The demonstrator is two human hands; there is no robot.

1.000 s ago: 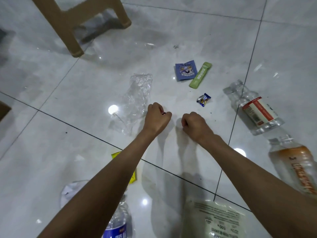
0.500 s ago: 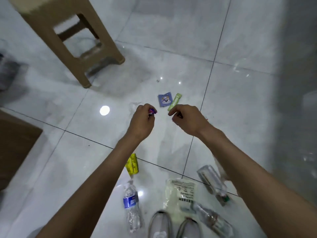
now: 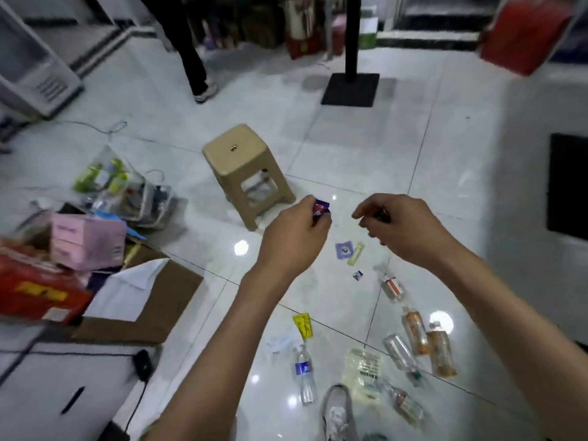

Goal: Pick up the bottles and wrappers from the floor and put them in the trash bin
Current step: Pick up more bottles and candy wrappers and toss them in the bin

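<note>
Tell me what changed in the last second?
The person stood up: both hands rose from the floor. The left hand holds a small purple wrapper; the right hand pinches something dark. The blue packet, green stick packet and bottles stayed on the tiles.

Place: likely a small shop or its stockroom.
Floor: glossy pale tiled floor point(image 3: 366, 144).
Stock: printed cartons point(image 3: 38, 281), a pink box point(image 3: 86, 243) and flattened cardboard point(image 3: 159, 300) piled at the floor's left edge.
Far edge: packed goods point(image 3: 296, 33); a pedestal base point(image 3: 350, 89).
Seating: plastic stool point(image 3: 245, 173).
</note>
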